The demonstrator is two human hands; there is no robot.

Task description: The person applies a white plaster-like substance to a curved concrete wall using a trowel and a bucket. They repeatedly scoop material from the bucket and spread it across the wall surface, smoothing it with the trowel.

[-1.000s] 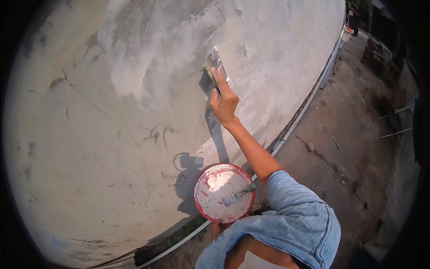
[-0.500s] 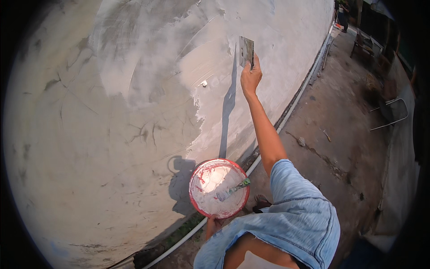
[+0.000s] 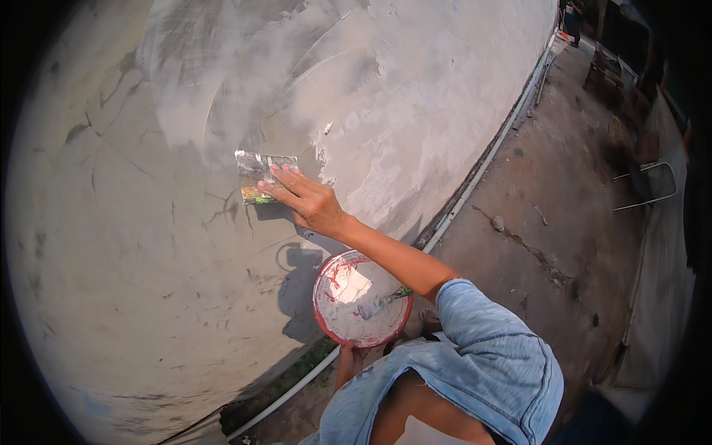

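My right hand [image 3: 311, 200] is closed on a wide flat scraper [image 3: 254, 172], two fingers stretched along its blade. White paste streaks the blade, which lies at or very near the wall [image 3: 208, 274], left of the fresh pale coat. I cannot tell if it touches. Below, my left hand [image 3: 354, 359] grips the near edge of a round red-rimmed bucket [image 3: 317, 304], with some fingers hidden under it. Whitish paste [image 3: 348, 285] covers the bucket's inside. A paste-smeared tool with a green handle [image 3: 397, 294] leans in it, its lower end in the paste.
A white pipe [image 3: 475, 185] runs along the foot of the wall. On the brown ground [image 3: 564, 193] to the right lie small debris, a crack and a bent metal frame [image 3: 653, 185]. Another person [image 3: 573, 22] stands far off at the top right.
My right hand has swung the scraper left and down, from the pale coated area to the bare grey wall beside it. My left hand still holds the bucket in nearly the same place.
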